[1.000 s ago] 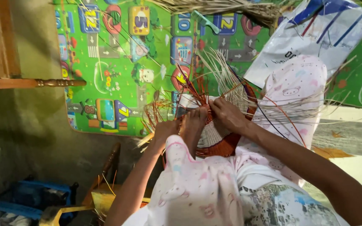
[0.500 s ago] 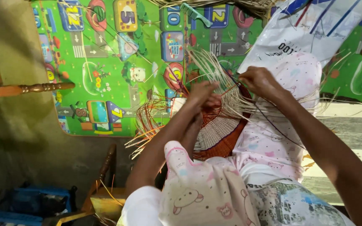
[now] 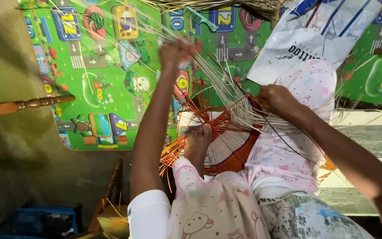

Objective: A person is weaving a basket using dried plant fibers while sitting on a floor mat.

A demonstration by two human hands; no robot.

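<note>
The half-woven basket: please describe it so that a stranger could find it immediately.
Start at the green play mat with cartoon pictures, then go to its lower right edge. There, under the person's foot, lies the round basket. It alone has a pale woven centre, an orange-brown rim and long loose strands fanning upward.

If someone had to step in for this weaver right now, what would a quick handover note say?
Left hand: raised over the play mat, gripping a bundle of pale strands pulled taut.
Right hand: pressed on the rim of the half-woven basket, pinching strands there.
Basket: tipped on its side, braced by a bare foot; orange spokes fan out at its lower left.
Done: the pale centre and part of the brown-orange wall are woven.
Left: many loose strands remain unwoven.
</note>
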